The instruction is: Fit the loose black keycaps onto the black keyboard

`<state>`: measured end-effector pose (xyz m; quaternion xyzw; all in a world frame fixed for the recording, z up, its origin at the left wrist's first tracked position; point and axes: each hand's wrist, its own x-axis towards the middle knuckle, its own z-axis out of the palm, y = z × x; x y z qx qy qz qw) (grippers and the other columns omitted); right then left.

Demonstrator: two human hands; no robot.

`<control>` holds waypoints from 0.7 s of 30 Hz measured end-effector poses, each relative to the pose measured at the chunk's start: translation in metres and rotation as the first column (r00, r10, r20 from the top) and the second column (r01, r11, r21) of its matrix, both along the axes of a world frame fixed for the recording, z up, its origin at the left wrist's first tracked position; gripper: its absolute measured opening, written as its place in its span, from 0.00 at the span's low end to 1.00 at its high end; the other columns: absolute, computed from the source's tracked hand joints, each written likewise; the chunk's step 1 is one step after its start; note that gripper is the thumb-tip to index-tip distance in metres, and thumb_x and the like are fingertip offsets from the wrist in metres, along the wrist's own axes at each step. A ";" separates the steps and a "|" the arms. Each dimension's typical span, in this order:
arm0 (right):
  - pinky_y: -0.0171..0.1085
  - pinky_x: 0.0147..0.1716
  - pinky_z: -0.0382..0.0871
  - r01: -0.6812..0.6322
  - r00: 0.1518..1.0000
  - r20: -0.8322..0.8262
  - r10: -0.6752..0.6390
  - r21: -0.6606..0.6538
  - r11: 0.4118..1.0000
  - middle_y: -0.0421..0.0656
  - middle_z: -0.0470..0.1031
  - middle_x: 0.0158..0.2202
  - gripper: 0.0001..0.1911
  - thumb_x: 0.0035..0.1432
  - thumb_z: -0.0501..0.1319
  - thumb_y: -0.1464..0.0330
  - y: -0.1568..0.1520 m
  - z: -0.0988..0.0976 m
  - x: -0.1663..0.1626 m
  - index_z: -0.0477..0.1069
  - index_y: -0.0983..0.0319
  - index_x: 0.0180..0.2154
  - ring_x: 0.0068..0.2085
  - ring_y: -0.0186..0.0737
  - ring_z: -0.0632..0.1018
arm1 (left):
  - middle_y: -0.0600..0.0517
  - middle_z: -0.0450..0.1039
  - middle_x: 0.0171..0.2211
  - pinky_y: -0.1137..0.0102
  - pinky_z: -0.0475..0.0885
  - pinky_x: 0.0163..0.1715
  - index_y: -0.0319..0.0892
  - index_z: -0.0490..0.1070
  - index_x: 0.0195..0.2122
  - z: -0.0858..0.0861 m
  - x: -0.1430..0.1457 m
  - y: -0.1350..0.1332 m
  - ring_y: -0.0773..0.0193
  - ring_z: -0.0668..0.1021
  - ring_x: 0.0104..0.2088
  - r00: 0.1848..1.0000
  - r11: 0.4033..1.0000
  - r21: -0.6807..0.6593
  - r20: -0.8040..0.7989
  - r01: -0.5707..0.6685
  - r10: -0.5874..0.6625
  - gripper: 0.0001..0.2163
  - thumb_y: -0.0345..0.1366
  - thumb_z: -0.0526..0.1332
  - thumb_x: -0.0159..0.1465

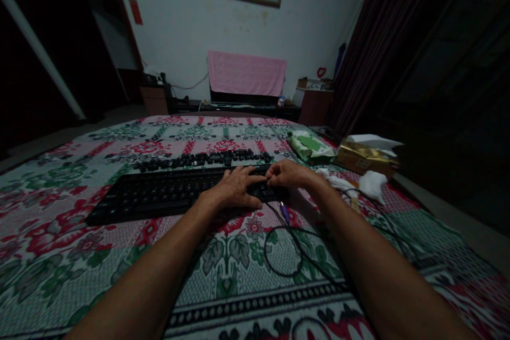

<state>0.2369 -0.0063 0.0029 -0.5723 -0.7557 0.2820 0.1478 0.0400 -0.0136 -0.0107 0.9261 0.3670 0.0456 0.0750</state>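
A black computer keyboard (151,191) lies on a patterned bedspread, slanting a little. My left hand (238,187) rests on its right part with the fingers spread and stretched out. At the keyboard's right end, my right hand (287,174) is closed in a pinch, close to the left index fingertip. What the pinch holds, if anything, is too small and dark to make out. Behind the keyboard runs a line of loose black keycaps (199,159). A black cable (297,244) with a purple plug (284,213) loops in front of the keyboard, between my forearms.
To the right lie a green wipes packet (313,146), a golden tissue box (364,156) and crumpled white tissue (373,186). The flowered bedspread (131,276) spreads all around. Farther back, a pink cloth (247,73) drapes over a screen by the wall.
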 end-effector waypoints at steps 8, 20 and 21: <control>0.28 0.22 0.60 0.019 0.999 0.031 -0.020 0.041 0.999 0.38 0.72 0.24 0.10 0.39 0.58 0.69 0.000 -0.001 -0.002 0.71 0.64 0.29 0.25 0.30 0.69 | 0.53 0.44 0.59 0.51 0.50 0.49 0.59 0.50 0.54 0.001 0.001 -0.002 0.49 0.51 0.56 1.000 1.000 0.015 0.003 0.015 -0.015 0.32 0.56 0.55 0.48; 0.29 0.25 0.61 -0.082 0.994 -0.079 0.081 -0.012 0.997 0.36 0.70 0.23 0.10 0.41 0.57 0.69 0.002 0.001 0.006 0.70 0.64 0.30 0.24 0.29 0.68 | 0.51 0.43 0.59 0.53 0.50 0.50 0.54 0.45 0.57 -0.001 0.001 -0.002 0.50 0.50 0.56 1.000 1.000 -0.006 0.003 -0.023 0.023 0.37 0.59 0.53 0.46; 0.29 0.25 0.61 -0.080 0.994 -0.081 0.079 -0.015 0.997 0.36 0.70 0.23 0.10 0.41 0.57 0.70 0.002 0.001 0.006 0.70 0.64 0.30 0.24 0.29 0.68 | 0.51 0.43 0.59 0.53 0.50 0.50 0.54 0.45 0.57 0.000 0.001 -0.002 0.50 0.50 0.56 1.000 1.000 -0.006 0.002 -0.029 0.029 0.37 0.59 0.53 0.46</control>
